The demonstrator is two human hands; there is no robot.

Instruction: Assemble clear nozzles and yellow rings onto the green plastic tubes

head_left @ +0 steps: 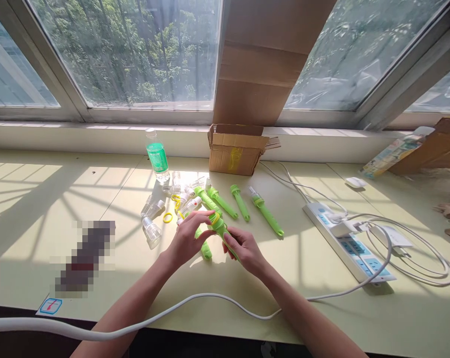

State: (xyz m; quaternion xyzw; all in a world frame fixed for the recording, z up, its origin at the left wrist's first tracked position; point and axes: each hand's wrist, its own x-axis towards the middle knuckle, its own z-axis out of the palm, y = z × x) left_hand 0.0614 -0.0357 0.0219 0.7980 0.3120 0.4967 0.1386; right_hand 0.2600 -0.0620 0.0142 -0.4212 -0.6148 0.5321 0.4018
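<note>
My right hand (245, 248) is wrapped round a green plastic handle (220, 226), which it holds tilted above the table. Around the wide collared end of that handle is a yellow ring (215, 219). My left hand (191, 233) is closed at that end, with the fingertips and thumb at the ring. Beneath the left hand lies another green handle (206, 250). More green handles (240, 203) lie just beyond, and one at the right carries a clear ribbed tip (253, 192). Clear plastic caps (151, 231) and loose yellow rings (167, 218) are scattered to the left.
A bottle with a green label (157, 156) and an open cardboard box (237, 151) stand near the windowsill. At the right is a power strip (347, 243) with coiled cables. A white cable (210, 295) crosses in front of my forearms. A blurred dark object (86, 256) lies left.
</note>
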